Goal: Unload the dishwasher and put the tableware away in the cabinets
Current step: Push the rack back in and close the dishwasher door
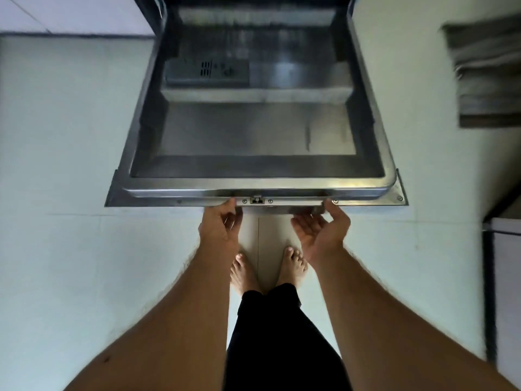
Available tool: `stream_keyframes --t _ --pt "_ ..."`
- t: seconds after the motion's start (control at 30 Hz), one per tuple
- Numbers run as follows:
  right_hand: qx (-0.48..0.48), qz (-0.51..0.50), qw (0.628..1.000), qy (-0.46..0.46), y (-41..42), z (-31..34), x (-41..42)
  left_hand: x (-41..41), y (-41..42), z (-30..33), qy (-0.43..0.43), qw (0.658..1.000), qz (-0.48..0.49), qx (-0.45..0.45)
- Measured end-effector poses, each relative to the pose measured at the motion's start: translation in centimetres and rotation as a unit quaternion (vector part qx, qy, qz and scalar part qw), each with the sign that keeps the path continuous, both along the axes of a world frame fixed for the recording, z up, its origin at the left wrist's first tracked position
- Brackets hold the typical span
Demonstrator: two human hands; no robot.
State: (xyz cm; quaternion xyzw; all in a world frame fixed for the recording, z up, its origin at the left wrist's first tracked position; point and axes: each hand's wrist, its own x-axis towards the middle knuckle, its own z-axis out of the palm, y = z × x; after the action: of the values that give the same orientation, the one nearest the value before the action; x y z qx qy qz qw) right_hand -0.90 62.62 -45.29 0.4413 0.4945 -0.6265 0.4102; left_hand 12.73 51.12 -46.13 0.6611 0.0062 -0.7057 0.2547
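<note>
A view straight down from a person's head onto a kitchen floor of pale, large tiles (56,136), which spreads wide and bare on the far left. Toward the middle, a stainless-steel dishwasher door (258,131) lies dropped open, its grey inner face up and its near edge a rounded metal lip running across the picture. A dark detergent compartment (207,73) sits on the door's left inner side, and the racks behind it are blurred. The left hand (221,224) holds the near edge just left of the small central latch (256,200), thumb on top of the lip and fingers curled underneath. Two bare feet (267,268) stand on the tiles below the door edge, between the two forearms, with black trouser legs (282,334) above them. The right hand (321,230) grips the same edge to the right of the latch, palm turned up, thumb at the lip and fingers hooked under it. Further right the floor is open again up to a blurred grey-brown mat (487,71) at the far upper right and a white cabinet edge (504,266) lower down.
</note>
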Motion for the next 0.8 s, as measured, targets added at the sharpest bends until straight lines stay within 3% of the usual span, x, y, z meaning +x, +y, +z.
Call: stream_keyframes --t 0.17,0.23,0.27,0.33,0.4,0.43,0.5,0.57,0.7,0.8 --pt "-0.031 0.122 0.987 0.104 -3.1 14.4 -3.3 -4.2 -4.4 15.1 -0.018 0.998 0.003 -0.058" --pt "0.036 0.232 0.955 0.183 -4.9 19.3 -5.0 -6.2 -6.5 19.7 -0.042 0.996 -0.008 -0.076" --pt "0.105 0.313 0.908 0.258 -6.0 21.8 -6.1 -7.3 -7.7 22.1 -0.051 0.995 -0.011 -0.086" --pt "0.241 0.444 0.725 0.469 -7.9 25.7 -8.2 -9.5 -10.0 25.9 -0.065 0.992 -0.013 -0.104" --pt "0.251 0.495 0.561 0.615 -10.0 28.5 -10.0 -11.6 -12.5 28.8 -0.062 0.989 -0.017 -0.133" --pt "0.235 0.521 0.509 0.644 -11.3 29.5 -11.0 -12.6 -13.9 30.2 -0.051 0.987 -0.024 -0.154" --pt "0.211 0.587 0.440 0.646 -13.7 30.8 -12.7 -14.2 -16.6 32.2 -0.030 0.980 -0.051 -0.189" --pt "0.211 0.631 0.399 0.631 -15.8 31.8 -14.4 -15.4 -19.0 33.4 -0.028 0.971 -0.088 -0.219" --pt "0.227 0.659 0.357 0.622 -19.9 33.7 -18.2 -17.0 -24.7 34.7 -0.092 0.946 -0.208 -0.232" --pt "0.231 0.659 0.363 0.616 -22.0 36.2 -20.7 -18.3 -28.5 35.2 -0.094 0.945 -0.233 -0.212"
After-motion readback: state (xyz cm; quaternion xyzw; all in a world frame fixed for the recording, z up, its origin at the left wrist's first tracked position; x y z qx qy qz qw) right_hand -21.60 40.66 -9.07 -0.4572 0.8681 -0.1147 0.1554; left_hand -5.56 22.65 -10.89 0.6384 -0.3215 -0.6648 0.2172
